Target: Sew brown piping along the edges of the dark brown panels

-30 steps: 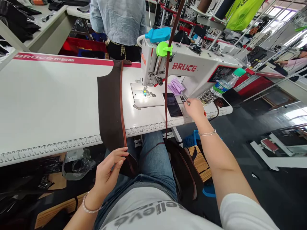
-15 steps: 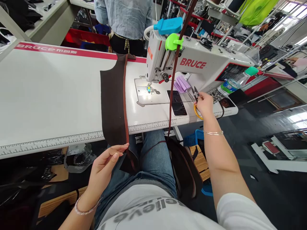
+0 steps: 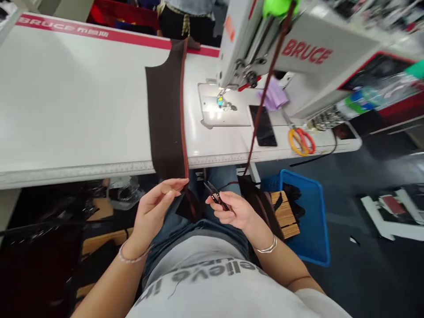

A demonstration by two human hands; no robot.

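A dark brown fabric piece (image 3: 165, 115) with a reddish-brown edge strip lies across the white sewing table, its lower end hanging over the front edge onto the lap. My left hand (image 3: 158, 205) pinches that trimmed edge just below the table. Close by on the right, my right hand (image 3: 235, 211) is closed around small black thread snips (image 3: 217, 198), whose blades point up and left, apart from the fabric. The sewing machine (image 3: 265, 48) stands beyond, its needle area lit. A long brown strip (image 3: 270, 79) runs down past the machine head.
Orange-and-red handled scissors (image 3: 301, 140), a phone (image 3: 264, 126), purple folded material (image 3: 274, 95) and a bottle (image 3: 362, 99) occupy the table's right side. Below right is a blue basket (image 3: 311, 221) beside a wooden slatted surface (image 3: 285, 214). Another person (image 3: 187, 17) is behind the table.
My right hand has come from the table's right side to near my left hand, bringing the snips. The scissors now show fully on the table. The view has tilted down; my left hand keeps its pinch.
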